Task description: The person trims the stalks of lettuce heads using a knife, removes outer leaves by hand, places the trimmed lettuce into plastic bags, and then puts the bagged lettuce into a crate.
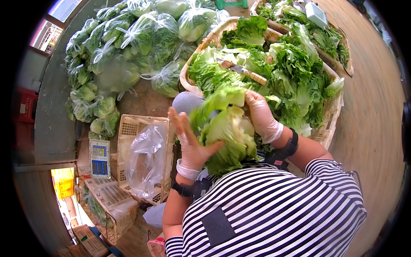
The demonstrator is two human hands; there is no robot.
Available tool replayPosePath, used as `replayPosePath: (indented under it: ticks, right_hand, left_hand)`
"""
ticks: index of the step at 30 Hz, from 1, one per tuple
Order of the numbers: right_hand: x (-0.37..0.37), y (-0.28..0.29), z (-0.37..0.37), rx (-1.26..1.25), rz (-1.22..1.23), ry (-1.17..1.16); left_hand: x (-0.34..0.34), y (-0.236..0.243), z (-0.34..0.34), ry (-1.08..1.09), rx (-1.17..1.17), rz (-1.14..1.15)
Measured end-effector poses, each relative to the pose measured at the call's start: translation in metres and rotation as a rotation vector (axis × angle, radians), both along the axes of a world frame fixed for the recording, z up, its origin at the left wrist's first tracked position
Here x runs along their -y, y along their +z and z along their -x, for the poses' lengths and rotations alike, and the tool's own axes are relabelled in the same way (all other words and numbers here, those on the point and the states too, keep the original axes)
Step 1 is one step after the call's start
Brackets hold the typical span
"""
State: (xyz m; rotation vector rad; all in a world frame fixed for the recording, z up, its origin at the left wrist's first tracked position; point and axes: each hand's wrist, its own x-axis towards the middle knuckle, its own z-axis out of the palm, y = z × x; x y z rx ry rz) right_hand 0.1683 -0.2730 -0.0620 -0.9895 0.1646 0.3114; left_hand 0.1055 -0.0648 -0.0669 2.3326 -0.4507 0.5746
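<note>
A head of leafy green lettuce (227, 139) is held up in front of my chest, one loose upper leaf blurred. My gloved right hand (261, 115) grips it at the upper right, fingers closed on the leaves. My gloved left hand (192, 145) is at its left side with fingers spread upright, the thumb against the lower leaves. Just beyond, a large basket (327, 120) holds piled lettuce leaves (295, 64), with a wooden-handled knife (254, 76) lying on top.
Bagged greens (141, 30) are heaped at the back left. A plastic crate (124, 128) with a clear bag (145, 158) is left of me, beside a scale display (99, 158) and another crate (117, 199). A second basket (348, 64) with a white device (316, 16) stands at the back right.
</note>
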Motion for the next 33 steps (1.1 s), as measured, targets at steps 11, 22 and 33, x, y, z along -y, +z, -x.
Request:
replayPosePath:
  ticks: [11,22,33]
  right_hand:
    - [0.005,-0.013,0.009,-0.172,-0.078,-0.037]
    - [0.080,-0.003,0.050,0.115,0.344,0.012]
    - [0.040,0.035,0.025,0.879,1.096,0.121]
  left_hand:
    - [-0.004,-0.033,-0.005,-0.310,-1.090,0.986]
    - [0.037,0.037,-0.006,-0.155,-0.754,0.451]
    - [0.034,0.038,0.004,-0.030,-0.630,0.343]
